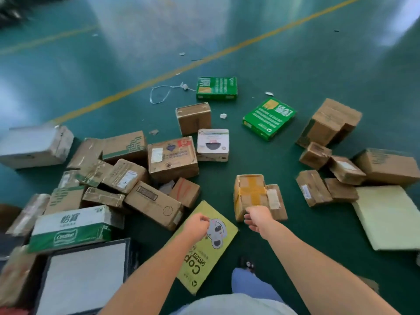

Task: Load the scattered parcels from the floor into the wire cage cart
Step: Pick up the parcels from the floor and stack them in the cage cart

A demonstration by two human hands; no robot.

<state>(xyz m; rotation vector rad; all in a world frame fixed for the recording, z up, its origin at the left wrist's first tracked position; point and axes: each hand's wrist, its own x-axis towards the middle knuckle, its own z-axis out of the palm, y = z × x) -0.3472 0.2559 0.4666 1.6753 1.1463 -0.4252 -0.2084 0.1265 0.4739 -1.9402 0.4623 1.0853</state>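
The glossy green floor (284, 64) carries scattered brown cardboard parcels (172, 159), heaped mostly to the left of the flat yellow copy-paper pack (204, 253). Just right of that pack stands a tape-crossed brown cardboard box (251, 192). The right hand (256, 218) hovers at this box's near edge, grip loose and holding nothing. The left hand (196, 226) hangs over the yellow pack, fingers curled, apparently empty.
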